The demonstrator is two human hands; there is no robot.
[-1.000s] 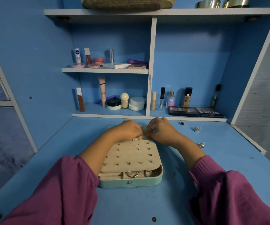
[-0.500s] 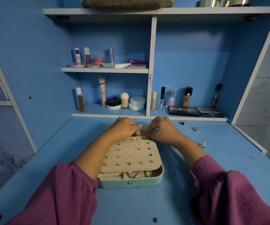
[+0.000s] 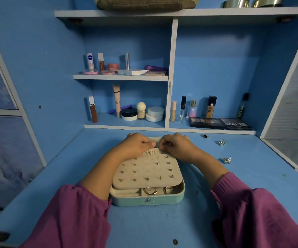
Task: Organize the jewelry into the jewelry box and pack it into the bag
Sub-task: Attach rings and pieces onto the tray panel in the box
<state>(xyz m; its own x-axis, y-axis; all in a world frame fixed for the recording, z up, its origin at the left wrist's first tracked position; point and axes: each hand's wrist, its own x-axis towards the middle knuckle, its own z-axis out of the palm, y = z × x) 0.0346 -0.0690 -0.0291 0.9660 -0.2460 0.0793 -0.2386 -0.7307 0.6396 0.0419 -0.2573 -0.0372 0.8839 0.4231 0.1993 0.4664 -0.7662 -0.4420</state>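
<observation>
Both hands, the left hand (image 3: 135, 145) and right hand (image 3: 177, 146), have curled fingers pinching the gathered beige pocket (image 3: 151, 151) at the far edge of the one mint jewelry box (image 3: 147, 200), mid-desk (image 3: 252, 176). Its stud panel (image 3: 147, 171) lies flat; two rings (image 3: 150, 190) show beneath. Three loose pieces (image 3: 222, 142) lie right.

- Blue tabletop (image 3: 243, 185), scuffed, with dark specks.
- Mint jewelry box (image 3: 147, 201) at centre, open, nearer the front edge.
- Dark ring (image 3: 205, 136) near the back edge, right of centre.
- Two silver spiky pieces (image 3: 222, 142) (image 3: 226, 160) toward the right edge, apart from each other.
- Sleeved forearms (image 3: 221, 178) resting on either side of the box.
</observation>
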